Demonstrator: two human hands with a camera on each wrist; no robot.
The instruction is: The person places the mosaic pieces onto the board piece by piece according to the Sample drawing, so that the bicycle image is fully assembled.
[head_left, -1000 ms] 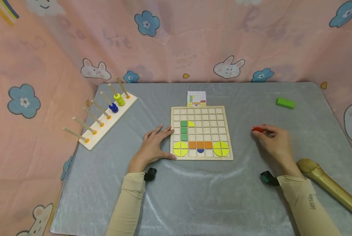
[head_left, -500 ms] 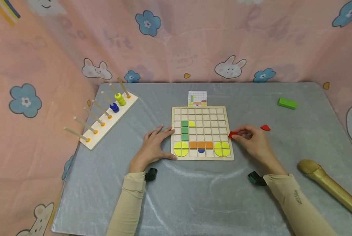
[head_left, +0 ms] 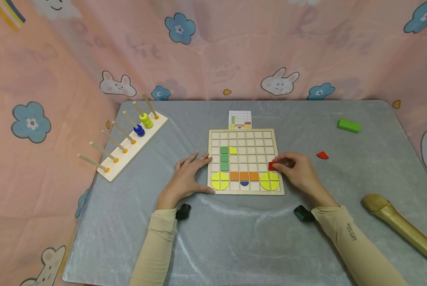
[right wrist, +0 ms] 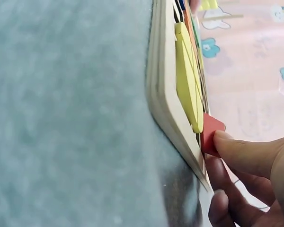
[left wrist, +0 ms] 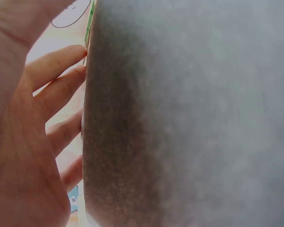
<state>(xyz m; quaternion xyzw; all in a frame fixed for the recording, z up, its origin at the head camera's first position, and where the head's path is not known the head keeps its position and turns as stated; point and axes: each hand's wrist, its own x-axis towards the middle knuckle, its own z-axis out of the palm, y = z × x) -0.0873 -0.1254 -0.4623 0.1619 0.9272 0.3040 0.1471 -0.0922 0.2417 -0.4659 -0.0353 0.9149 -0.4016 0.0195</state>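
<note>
My right hand (head_left: 295,171) pinches a red square tile (head_left: 271,166) at the right edge of the wooden grid board (head_left: 250,141), just above the yellow circle of quarter pieces (head_left: 269,181). In the right wrist view the red tile (right wrist: 212,135) stands tilted between thumb and fingers, its lower side at the board. My left hand (head_left: 184,180) rests with spread fingers along the board's left edge, thumb at the near corner. In the board lie green squares (head_left: 224,158), a yellow quarter (head_left: 232,150), orange squares (head_left: 244,176), a blue half-circle (head_left: 244,183) and another yellow circle (head_left: 220,181).
A red quarter piece (head_left: 322,155) and a green block (head_left: 348,125) lie to the right. A small pattern card (head_left: 240,119) sits behind the board. A peg stand with rings (head_left: 118,159) is at the left, and a gold rod-like object (head_left: 399,222) at the right.
My right hand has moved left from the table's right side, carrying the red square tile onto the board's right edge. A red quarter piece stays behind on the table. My left hand keeps its place.
</note>
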